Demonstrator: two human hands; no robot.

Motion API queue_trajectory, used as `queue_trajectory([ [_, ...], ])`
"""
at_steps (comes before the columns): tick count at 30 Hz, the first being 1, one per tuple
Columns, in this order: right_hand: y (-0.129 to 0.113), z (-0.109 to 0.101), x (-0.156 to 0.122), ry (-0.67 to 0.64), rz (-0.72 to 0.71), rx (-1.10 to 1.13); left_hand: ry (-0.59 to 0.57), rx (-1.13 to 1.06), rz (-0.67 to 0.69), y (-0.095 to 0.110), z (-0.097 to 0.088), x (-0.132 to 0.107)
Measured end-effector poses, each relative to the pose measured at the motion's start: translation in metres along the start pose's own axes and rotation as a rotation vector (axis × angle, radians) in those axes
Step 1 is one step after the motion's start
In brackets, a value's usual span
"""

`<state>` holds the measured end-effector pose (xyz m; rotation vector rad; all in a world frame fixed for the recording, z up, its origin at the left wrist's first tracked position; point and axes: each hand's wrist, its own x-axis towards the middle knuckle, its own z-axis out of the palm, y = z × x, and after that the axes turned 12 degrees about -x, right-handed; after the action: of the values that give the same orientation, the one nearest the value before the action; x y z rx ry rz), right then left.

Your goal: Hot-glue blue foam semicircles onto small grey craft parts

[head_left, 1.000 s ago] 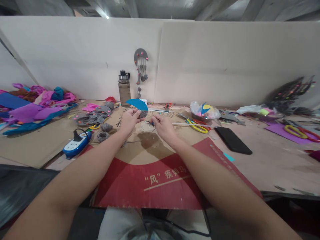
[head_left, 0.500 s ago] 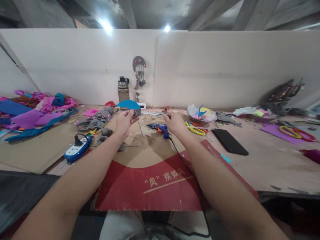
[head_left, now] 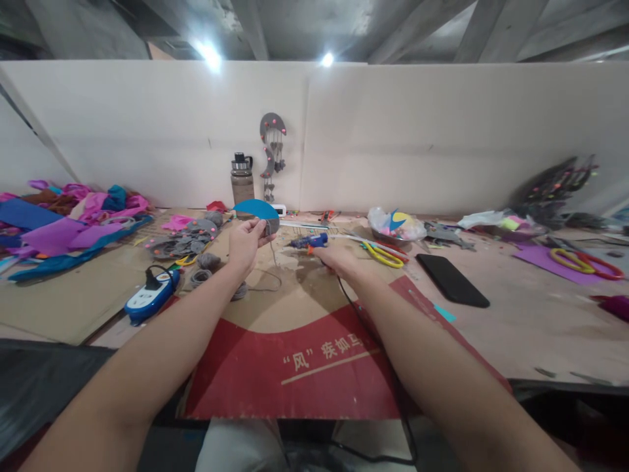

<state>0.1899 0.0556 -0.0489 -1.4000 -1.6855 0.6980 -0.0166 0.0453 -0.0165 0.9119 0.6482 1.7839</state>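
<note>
My left hand (head_left: 246, 246) pinches a blue curved piece (head_left: 256, 208) whose right end is wrapped in grey yarn (head_left: 272, 226). A loose strand hangs from the wrapped end toward the cardboard. Over the table's middle, my right hand (head_left: 336, 257) is closed round the handle of a blue glue gun (head_left: 314, 241), its nozzle pointing left. The hand hides the handle, and a black cord runs from below it toward my lap. Grey yarn coils (head_left: 209, 262) lie just left of my left forearm.
Under my hands lies a red and brown cardboard sheet (head_left: 295, 367). Yellow-handled scissors (head_left: 383, 255) and a black phone (head_left: 452, 280) are to the right. A blue-white power strip (head_left: 152, 295), felt scraps (head_left: 69, 223) and a bottle (head_left: 242, 180) stand left and behind.
My right hand has come down from above the glue gun and closed on its handle; the gun has turned slightly. My left hand stays nearly in place with the blue piece.
</note>
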Motion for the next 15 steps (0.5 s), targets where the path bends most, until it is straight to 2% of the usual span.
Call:
queue_trajectory([
  [2,-0.011,-0.002,-0.003,0.039,0.121,-0.021,0.000,-0.004,0.005,0.000,-0.001,0.000],
  [3,-0.018,-0.003,-0.005,0.074,0.135,-0.025,-0.002,-0.006,0.006,0.000,-0.001,0.001],
  [7,-0.043,-0.003,-0.016,0.172,0.005,0.122,-0.002,0.002,-0.003,-0.001,-0.002,0.003],
  [11,-0.058,0.000,-0.027,0.100,-0.201,0.324,-0.002,0.004,0.004,-0.001,-0.004,0.005],
  [15,-0.062,0.004,-0.035,-0.004,-0.274,0.396,-0.003,0.008,0.017,-0.002,-0.005,0.005],
])
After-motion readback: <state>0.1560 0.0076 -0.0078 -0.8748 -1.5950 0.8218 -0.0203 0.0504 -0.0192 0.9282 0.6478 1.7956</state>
